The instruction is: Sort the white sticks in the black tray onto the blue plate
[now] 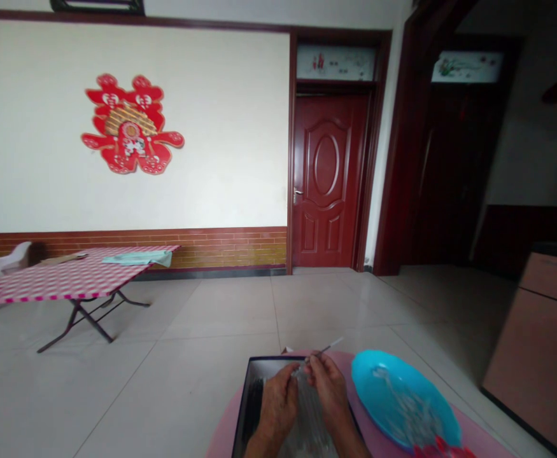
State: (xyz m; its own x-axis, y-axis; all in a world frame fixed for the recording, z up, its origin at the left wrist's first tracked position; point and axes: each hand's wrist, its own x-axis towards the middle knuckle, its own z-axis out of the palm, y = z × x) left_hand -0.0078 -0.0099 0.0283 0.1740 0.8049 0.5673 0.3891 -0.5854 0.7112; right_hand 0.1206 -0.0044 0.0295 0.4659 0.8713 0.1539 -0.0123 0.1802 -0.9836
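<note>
Stick (330, 345): thin, dark, pale-tipped
Right hand (328, 385): pinching it
Left hand (279, 397): fingertips narrowed, cannot tell contents
Table (225, 439): pink, bearing box (265, 367), blue basin (370, 385)
Room: tiled floor (211, 324), red door (330, 178)

One slender stick (330, 346), dark-shafted and pale-tipped, is slanting up rightward near the far edge of a dark-rimmed box (268, 366).

No text, label, brand or number can be read. The red ornament (132, 152) on the wall (230, 127) has a character-like outline, and its round medallion (130, 131) carries marks too small to make out. The pane (349, 69) over the door (330, 184) bears small red and dark marks, unreadable as writing.
</note>
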